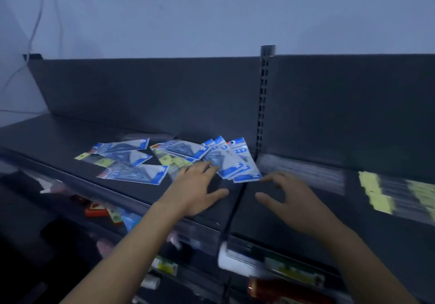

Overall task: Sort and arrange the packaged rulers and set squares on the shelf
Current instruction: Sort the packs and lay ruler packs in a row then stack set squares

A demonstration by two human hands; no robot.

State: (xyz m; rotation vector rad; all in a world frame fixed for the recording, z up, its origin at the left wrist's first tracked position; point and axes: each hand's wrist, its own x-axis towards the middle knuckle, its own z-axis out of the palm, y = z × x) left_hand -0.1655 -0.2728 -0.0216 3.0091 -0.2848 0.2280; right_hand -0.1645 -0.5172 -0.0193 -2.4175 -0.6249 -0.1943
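We are resting our left hand (200, 186) flat on the shelf (58, 134), fingers straight and spread, their tips touching the near edge of a fanned pile of blue packets (226, 160); it is grasping nothing. We are holding our right hand (292, 200) at the pile's other side, fingers loosely bent and empty, the forefinger just beside the pile's right corner. We are judging that the two hands are flanking the fan in order to square it into one stack, since slippery sleeves would slide away from a single hand.

The pile is lying near the foot of the slotted post (263, 106), at the seam between two shelf sections. Further left, three loose blue packets (131, 162) are lying at different angles, overlapping clear packets with yellow labels (101, 161). We are taking those for rulers mixed in among the set squares, so sorting looks barely begun. On the right section, more yellow-labelled packets (400, 195) are lying side by side, blurred, perhaps a group already sorted. The goods on the lower shelf (98, 209) are too blurred to name.
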